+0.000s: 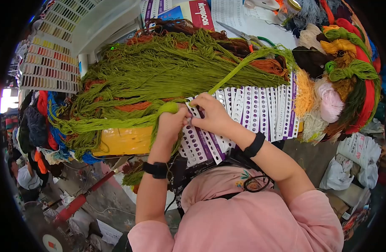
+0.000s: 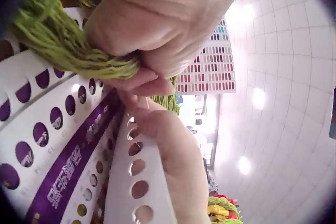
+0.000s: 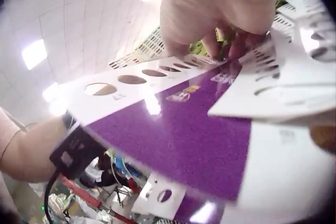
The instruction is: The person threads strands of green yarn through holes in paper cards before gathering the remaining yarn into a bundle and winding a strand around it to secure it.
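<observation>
Green yarn is gripped in my left hand, its long strands trailing leftward over the pile. Close beside it, my right hand has thumb and fingers bent at the end of a punched white and purple card. In the left wrist view, the yarn hangs from my left hand, and fingertips of both hands meet at the end of a white card. The right wrist view shows my right hand over a card's row of holes; its fingertips are partly hidden.
A large green yarn pile covers the table's middle, with overlapping punched cards to its right. Scissors and a notebook lie behind. Colored skeins crowd the right end; a color chart stands left.
</observation>
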Demonstrator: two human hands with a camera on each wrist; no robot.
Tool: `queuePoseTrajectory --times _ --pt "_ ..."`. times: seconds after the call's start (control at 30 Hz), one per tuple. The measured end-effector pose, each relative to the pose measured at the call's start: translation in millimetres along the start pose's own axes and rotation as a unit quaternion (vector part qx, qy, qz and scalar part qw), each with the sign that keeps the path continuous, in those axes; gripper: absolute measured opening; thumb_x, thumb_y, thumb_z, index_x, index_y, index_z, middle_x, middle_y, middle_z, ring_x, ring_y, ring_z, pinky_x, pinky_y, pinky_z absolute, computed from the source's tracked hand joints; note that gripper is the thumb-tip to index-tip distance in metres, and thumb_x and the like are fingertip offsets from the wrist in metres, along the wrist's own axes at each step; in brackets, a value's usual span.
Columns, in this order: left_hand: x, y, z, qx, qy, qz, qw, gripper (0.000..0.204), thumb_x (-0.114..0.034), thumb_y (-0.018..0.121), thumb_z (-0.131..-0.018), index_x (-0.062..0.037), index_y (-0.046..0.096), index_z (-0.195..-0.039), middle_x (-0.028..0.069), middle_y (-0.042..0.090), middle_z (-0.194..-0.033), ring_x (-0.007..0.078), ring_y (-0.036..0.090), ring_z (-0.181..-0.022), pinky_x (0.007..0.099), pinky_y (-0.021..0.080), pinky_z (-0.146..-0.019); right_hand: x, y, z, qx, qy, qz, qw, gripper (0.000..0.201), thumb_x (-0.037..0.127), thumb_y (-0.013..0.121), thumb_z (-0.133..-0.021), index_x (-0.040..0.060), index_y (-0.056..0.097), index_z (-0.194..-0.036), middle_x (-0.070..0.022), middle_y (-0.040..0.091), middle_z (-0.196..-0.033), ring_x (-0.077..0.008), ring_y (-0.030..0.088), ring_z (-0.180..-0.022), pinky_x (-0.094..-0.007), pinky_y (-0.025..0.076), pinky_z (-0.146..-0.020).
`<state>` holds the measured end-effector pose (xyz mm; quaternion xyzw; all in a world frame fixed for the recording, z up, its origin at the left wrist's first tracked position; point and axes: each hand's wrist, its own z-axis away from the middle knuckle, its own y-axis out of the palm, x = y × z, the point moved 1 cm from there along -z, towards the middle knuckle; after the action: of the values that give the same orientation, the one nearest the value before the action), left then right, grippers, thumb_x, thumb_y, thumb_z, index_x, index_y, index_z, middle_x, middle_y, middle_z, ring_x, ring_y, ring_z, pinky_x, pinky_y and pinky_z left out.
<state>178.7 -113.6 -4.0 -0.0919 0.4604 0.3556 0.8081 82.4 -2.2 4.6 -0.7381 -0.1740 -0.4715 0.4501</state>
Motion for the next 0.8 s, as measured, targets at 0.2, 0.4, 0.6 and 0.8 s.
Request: queuePoseTrajectory --times 0.2,0.4,0.6,0.8 --pt "-15.4 -24.0 12.9 -0.007 -0.037 0.031 0.999 0.015 -0.014 0.060 -0.075 -0.0012 0.055 -0.068 -0.0013 0.048 -0.053 0.0047 0.036 -0.041 0.0184 0.027 -0.040 -3.6 5.5 3.5 -0.009 -0.006 0.017 1.000 0.036 0.013 0.065 -0.056 0.0019 0.054 -0.089 -0.0093 0.048 -0.082 -0.0218 0.049 -0.069 -0.0293 0.042 -0.061" --pt "-20.0 -28.7 25.0 0.023 -0.076 0.224 0.971 0.014 -0.012 0.054 -0.080 -0.0031 0.054 -0.091 0.0006 0.054 -0.068 0.0005 0.034 -0.042 0.0135 0.027 -0.040 -5.4 5.2 3.9 -0.033 -0.035 0.040 0.998 0.026 0.006 0.059 -0.064 0.0029 0.054 -0.089 -0.0086 0.049 -0.080 -0.0210 0.050 -0.064 -0.0276 0.042 -0.058" --pt "-22.6 -21.6 18.1 0.165 -0.066 0.093 0.980 0.032 -0.012 0.051 -0.079 -0.0050 0.045 -0.110 0.0021 0.056 -0.067 0.0013 0.037 -0.040 0.0137 0.029 -0.039 -3.4 5.9 1.6 -0.048 0.105 -0.128 0.985 0.023 -0.004 0.048 -0.067 0.0045 0.052 -0.088 -0.0120 0.056 -0.076 -0.0270 0.054 -0.067 -0.0313 0.042 -0.060" --pt "-29.6 -21.0 17.7 -0.011 -0.105 -0.201 0.974 0.025 -0.020 0.059 -0.076 -0.0065 0.052 -0.096 0.0014 0.054 -0.065 0.0052 0.042 -0.043 0.0171 0.033 -0.040 -3.2 13.0 1.3 -0.060 -0.002 0.064 0.996 0.030 0.011 0.063 -0.063 0.0037 0.054 -0.090 -0.0091 0.050 -0.083 -0.0223 0.052 -0.068 -0.0308 0.042 -0.059"
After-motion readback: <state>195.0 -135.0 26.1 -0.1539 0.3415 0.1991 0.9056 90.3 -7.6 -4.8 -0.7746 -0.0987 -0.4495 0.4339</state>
